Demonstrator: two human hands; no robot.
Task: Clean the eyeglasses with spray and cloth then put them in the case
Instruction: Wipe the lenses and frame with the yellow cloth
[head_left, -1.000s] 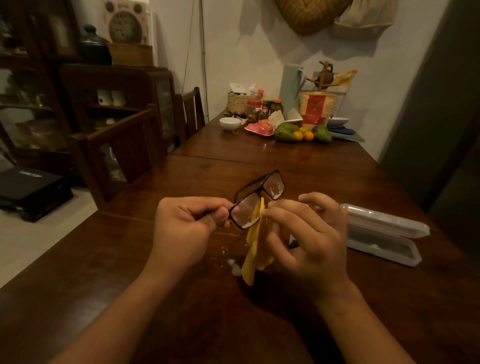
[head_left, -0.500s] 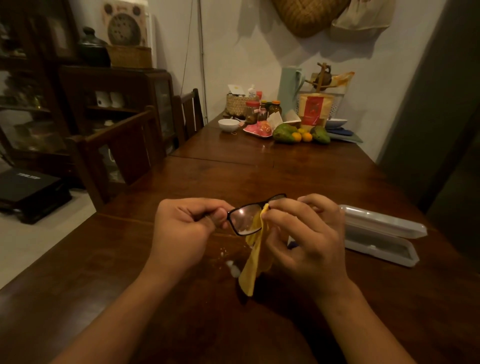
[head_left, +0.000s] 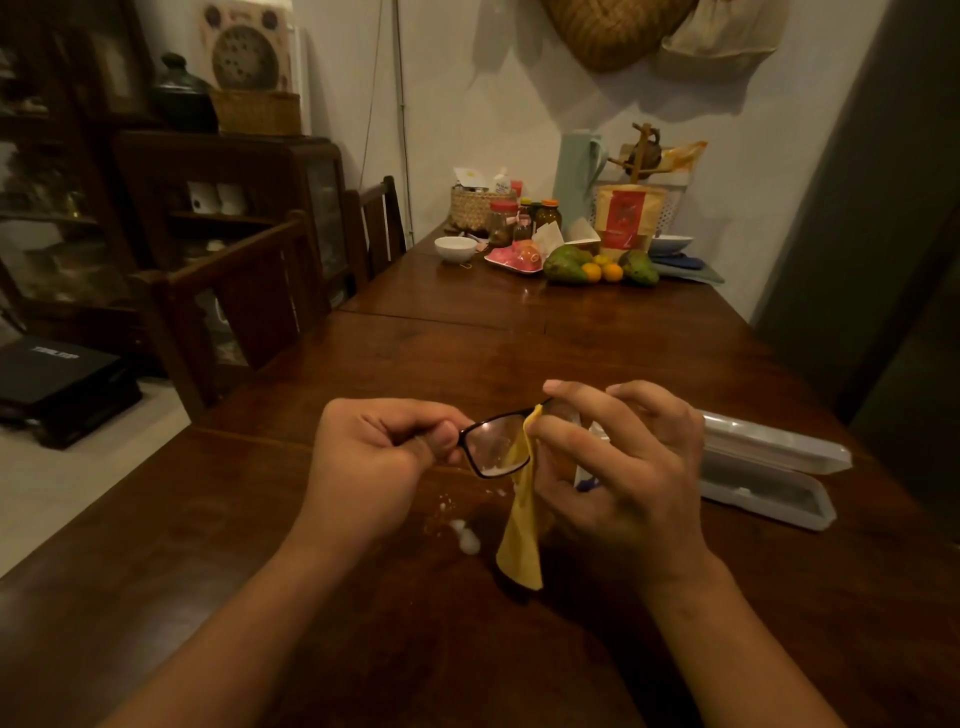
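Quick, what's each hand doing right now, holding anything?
Left hand: closed, pinching the eyeglasses at the frame's end.
Right hand: closed, pinching the yellow cloth onto the eyeglasses.

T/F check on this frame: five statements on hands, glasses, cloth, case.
1. The left hand holds the eyeglasses by the frame. True.
2. The cloth is blue. False: it is yellow.
3. The right hand pinches the cloth against a lens. True.
4. The glasses case is closed. False: it lies open on the table.
5. The eyeglasses lie in the glasses case. False: both hands hold them up, left of it.
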